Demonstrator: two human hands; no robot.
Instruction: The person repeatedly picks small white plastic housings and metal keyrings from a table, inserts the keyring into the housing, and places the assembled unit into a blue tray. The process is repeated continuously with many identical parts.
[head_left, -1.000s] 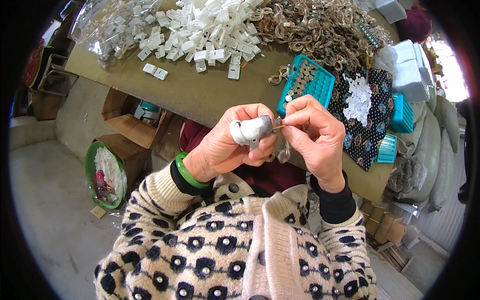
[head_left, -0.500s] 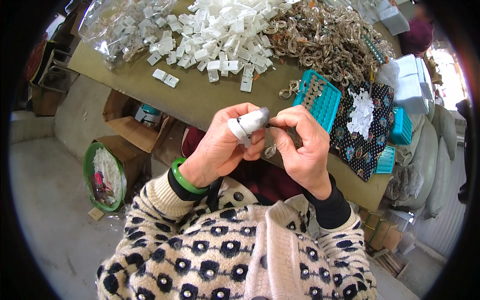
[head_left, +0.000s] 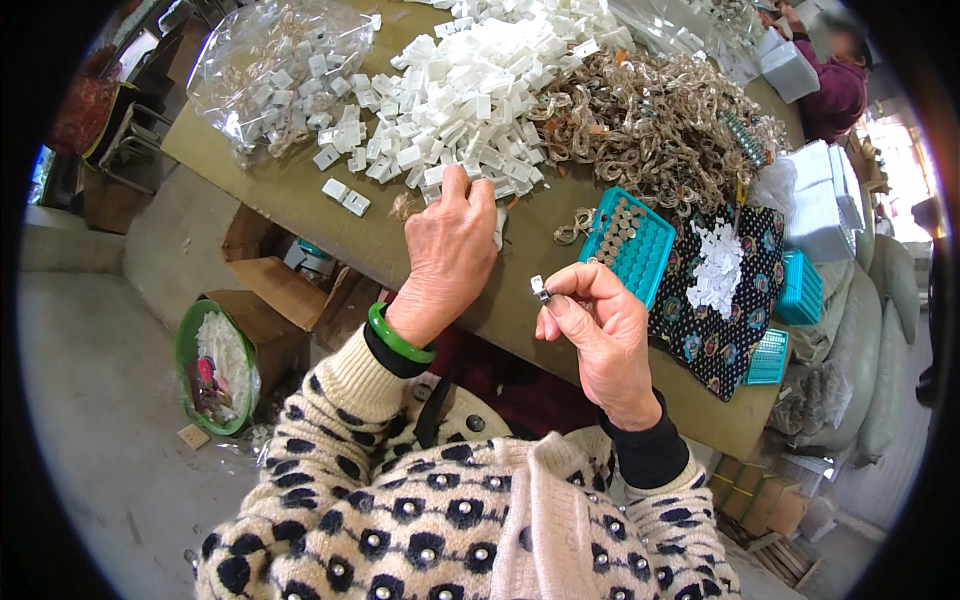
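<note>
My right hand (head_left: 605,340) is raised over the near side of the table (head_left: 280,190), thumb and forefinger closed in a pinch on a small white piece (head_left: 541,286) with a dark, metal-looking end. I have it by that edge, so most of it stands out to the left of my fingertips, probably to leave it in plain sight. My left hand (head_left: 445,250) is farther off, knuckles up, bent fingers down at the near edge of the heap of white plastic cases (head_left: 490,80); my own hand hides the fingertips, so I cannot tell how far they are parted or whether they have hold of anything. The heap spreads along the far side, within easy reach, I judge. To its right lie tangled clear loops (head_left: 650,120). The teal tray (head_left: 645,258) sits just beyond my right hand, its pockets seeming to keep the round discs (head_left: 620,222) apart. Right of it, a dark patterned cloth (head_left: 715,345) lies under small white bits (head_left: 715,265), perhaps so that they show up better.
</note>
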